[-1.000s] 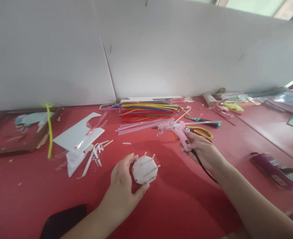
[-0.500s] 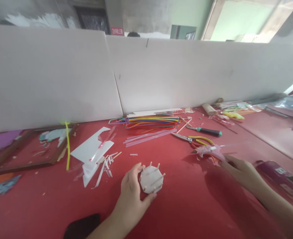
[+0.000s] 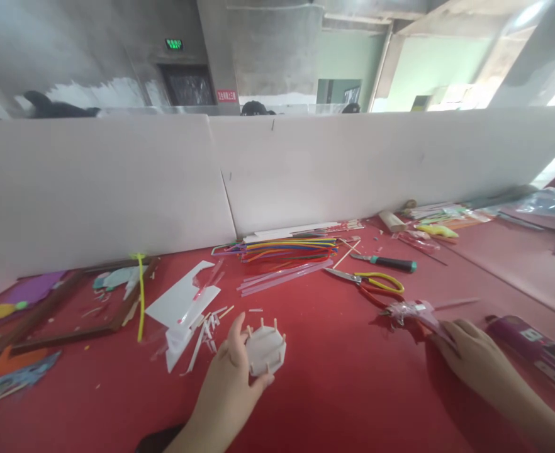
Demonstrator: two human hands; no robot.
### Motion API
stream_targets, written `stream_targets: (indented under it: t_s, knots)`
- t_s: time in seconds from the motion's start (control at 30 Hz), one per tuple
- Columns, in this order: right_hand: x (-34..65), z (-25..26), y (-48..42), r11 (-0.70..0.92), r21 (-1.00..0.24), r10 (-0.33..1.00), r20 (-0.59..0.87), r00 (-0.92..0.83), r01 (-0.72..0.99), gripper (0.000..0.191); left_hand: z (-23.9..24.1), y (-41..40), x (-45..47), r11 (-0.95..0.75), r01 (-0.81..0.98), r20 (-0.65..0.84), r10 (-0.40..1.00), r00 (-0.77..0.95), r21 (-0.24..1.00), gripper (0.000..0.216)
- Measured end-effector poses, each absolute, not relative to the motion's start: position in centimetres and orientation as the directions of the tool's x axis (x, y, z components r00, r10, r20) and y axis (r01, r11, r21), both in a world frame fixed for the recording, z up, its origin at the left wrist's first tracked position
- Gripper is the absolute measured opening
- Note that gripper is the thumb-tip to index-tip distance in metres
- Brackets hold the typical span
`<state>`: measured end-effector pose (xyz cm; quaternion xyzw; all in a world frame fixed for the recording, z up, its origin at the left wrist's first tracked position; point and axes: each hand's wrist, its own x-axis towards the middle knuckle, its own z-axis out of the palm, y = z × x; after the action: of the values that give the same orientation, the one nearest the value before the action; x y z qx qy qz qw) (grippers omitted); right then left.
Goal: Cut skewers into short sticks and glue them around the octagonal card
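My left hand (image 3: pixel 230 375) holds a white many-sided disc (image 3: pixel 265 350) by its edge, thumb at the near side and fingers at the far left. Several short wooden pegs stand upright around the disc's rim. My right hand (image 3: pixel 466 352) is closed around the handle of a pink hot glue gun (image 3: pixel 412 311), whose nozzle points left and from whose back a glue stick (image 3: pixel 457 303) sticks out. Beyond the glue gun lie scissors (image 3: pixel 379 283) with yellow and red handles. White scraps and stick offcuts (image 3: pixel 205 333) lie left of the disc.
A bundle of coloured pipe cleaners (image 3: pixel 289 249) lies before a white board wall (image 3: pixel 315 170). A utility knife (image 3: pixel 391 263) is behind the scissors. At right sits a purple object (image 3: pixel 523 340); at left, a brown frame (image 3: pixel 70 336) and a white sheet (image 3: pixel 176 292).
The view has tilted upward. My left hand and the disc have shifted left. My right hand has moved slightly right with the glue gun, which has come away from the scissors' handles.
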<state>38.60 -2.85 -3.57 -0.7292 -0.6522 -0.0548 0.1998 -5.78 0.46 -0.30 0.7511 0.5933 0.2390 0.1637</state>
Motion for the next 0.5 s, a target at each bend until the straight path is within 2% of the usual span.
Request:
stream_targets:
  t_s: [0.1, 0.2, 0.27, 0.33, 0.4, 0.43, 0.5]
  knots:
    - [40.4, -5.6, -2.8, 0.029, -0.028, 0.894, 0.448, -0.013, 0.999, 0.024, 0.0, 1.3, -6.9, -0.204, 0.816, 0.112, 0.979, 0.171, 0.54, 0.097]
    - [41.4, -6.7, -3.1, 0.031, 0.175, 0.874, 0.473, -0.112, 0.984, 0.027, 0.0, 2.1, -8.1, -0.166, 0.79, 0.068, 0.985, 0.156, 0.59, 0.098]
    - [41.1, -6.7, -3.5, -0.016, 0.255, 0.876, 0.47, -0.11, 0.967, 0.026, -0.2, 2.4, -8.7, -0.175, 0.76, 0.076, 0.984, 0.164, 0.626, 0.097]
    - [40.0, -6.3, -3.9, -0.134, 0.267, 0.853, 0.522, -0.026, 0.954, 0.023, -0.5, 2.6, -9.0, -0.203, 0.735, 0.112, 0.979, 0.172, 0.647, 0.093]
    - [38.3, -5.8, -4.1, -0.276, 0.232, 0.792, 0.604, 0.084, 0.933, 0.029, -1.0, 2.7, -9.2, -0.233, 0.729, 0.163, 0.972, 0.168, 0.644, 0.089]
    - [37.4, -5.5, -4.1, -0.305, 0.21, 0.769, 0.63, 0.11, 0.929, 0.038, -1.3, 2.8, -9.2, -0.243, 0.729, 0.192, 0.969, 0.155, 0.639, 0.088]
    - [35.5, -5.0, -3.7, -0.249, 0.171, 0.742, 0.666, 0.075, 0.953, 0.053, -2.1, 2.7, -9.2, -0.271, 0.73, 0.254, 0.957, 0.137, 0.627, 0.084]
